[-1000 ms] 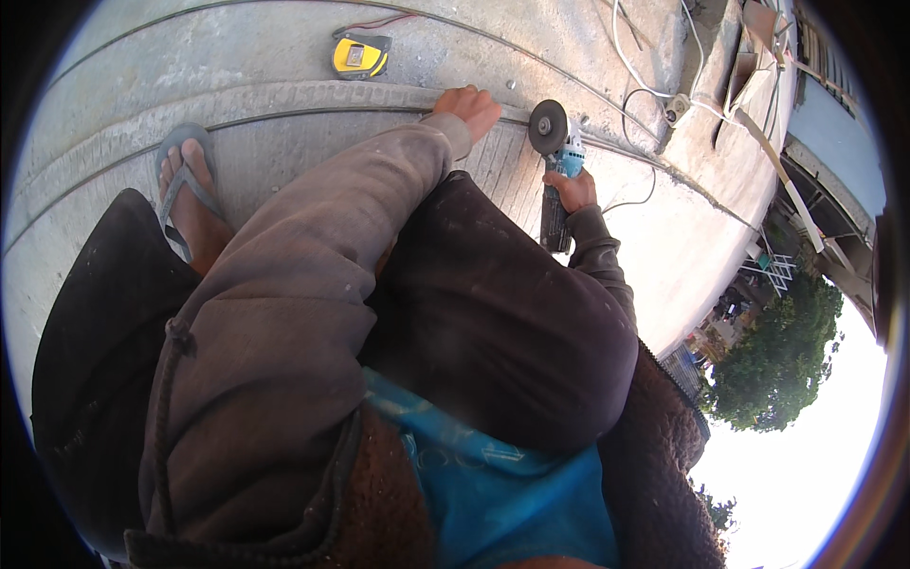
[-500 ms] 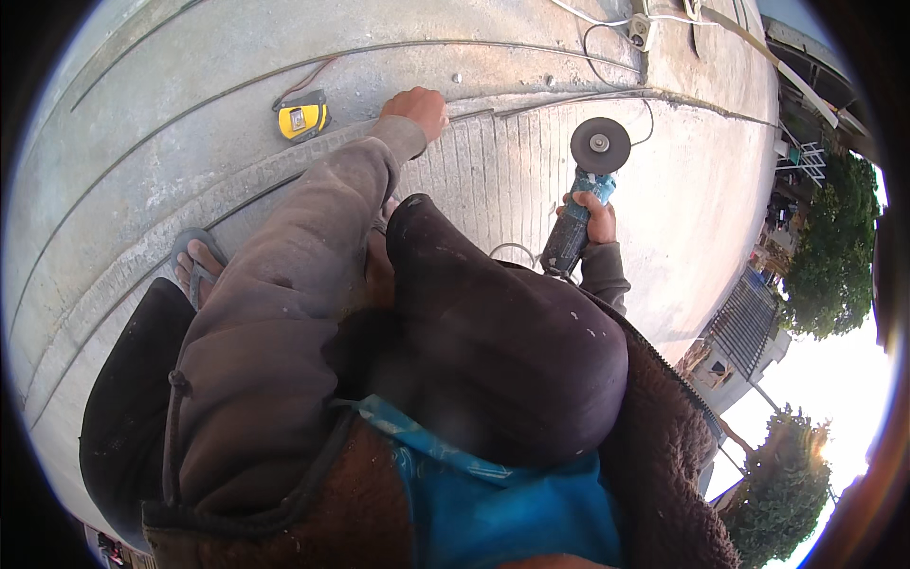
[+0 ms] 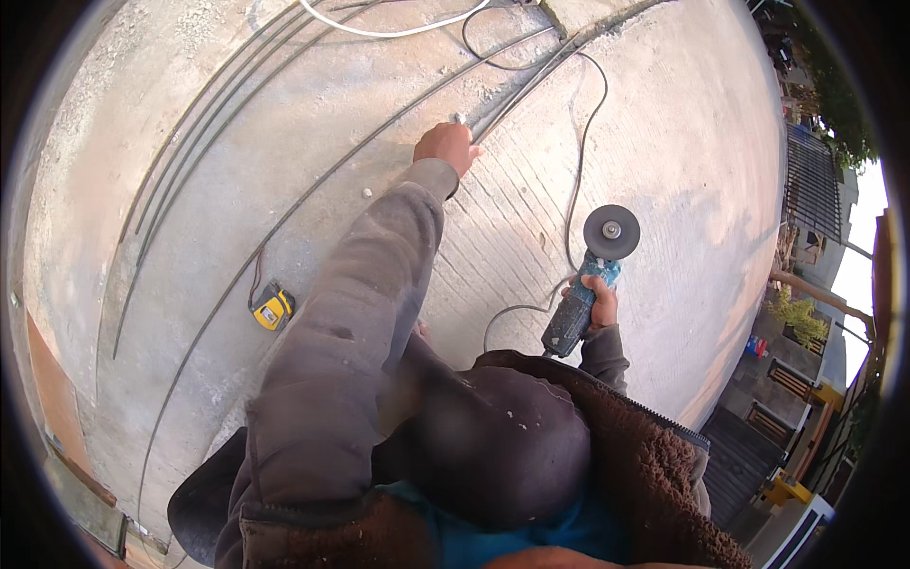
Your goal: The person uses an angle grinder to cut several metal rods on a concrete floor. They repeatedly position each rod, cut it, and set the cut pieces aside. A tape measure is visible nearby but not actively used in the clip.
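My left hand (image 3: 445, 147) reaches forward, its fingers closed round dark steel rods (image 3: 512, 100) lying along a long ridge in the concrete. My right hand (image 3: 597, 303) grips the body of a teal and black angle grinder (image 3: 578, 313), held to the right of my bent knee. Its dark disc (image 3: 600, 243) faces up at the front end, apart from the rods. A yellow and black tape measure (image 3: 273, 306) lies on the ground to the left of my left forearm.
Several long thin rods (image 3: 204, 289) lie across the concrete floor (image 3: 701, 266) at the left. A white cable (image 3: 398, 28) and looped dark cord (image 3: 602, 95) lie ahead. A barred metal fence (image 3: 815, 180), trees (image 3: 844, 123) and buildings stand along the right rim.
My view has swung, so the tape measure appears lower. My left hand has moved forward along the rods. The grinder stays in my right hand, its disc now lower in the picture.
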A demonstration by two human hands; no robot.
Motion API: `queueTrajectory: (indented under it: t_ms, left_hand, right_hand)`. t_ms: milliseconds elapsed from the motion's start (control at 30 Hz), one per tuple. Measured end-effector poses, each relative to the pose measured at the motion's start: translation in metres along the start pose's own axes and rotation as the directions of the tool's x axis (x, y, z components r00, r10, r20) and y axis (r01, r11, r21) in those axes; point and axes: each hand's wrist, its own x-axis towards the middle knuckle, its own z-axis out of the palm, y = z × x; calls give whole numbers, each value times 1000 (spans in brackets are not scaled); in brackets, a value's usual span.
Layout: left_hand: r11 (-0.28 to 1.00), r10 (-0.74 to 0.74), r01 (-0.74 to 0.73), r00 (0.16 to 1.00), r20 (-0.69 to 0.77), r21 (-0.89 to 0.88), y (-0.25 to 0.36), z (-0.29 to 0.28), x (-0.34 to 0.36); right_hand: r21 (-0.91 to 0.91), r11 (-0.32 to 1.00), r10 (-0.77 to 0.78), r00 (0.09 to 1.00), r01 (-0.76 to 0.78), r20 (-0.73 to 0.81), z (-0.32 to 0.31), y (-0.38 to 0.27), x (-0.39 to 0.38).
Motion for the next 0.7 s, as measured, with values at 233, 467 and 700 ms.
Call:
queueTrajectory:
  t_ms: [233, 467, 700]
  left_hand:
    - [997, 20, -25, 998, 67, 77, -2, 25, 60]
    - [969, -103, -19, 875, 474, 246, 1, -46, 61]
    - [919, -2, -40, 994, 106, 392, -152, -185, -87]
  right_hand:
    - [69, 997, 46, 995, -40, -92, -10, 0, -9]
    - [81, 995, 59, 997, -55, -49, -4, 9, 0]
    - [126, 992, 19, 1000, -16, -23, 8, 6, -3]
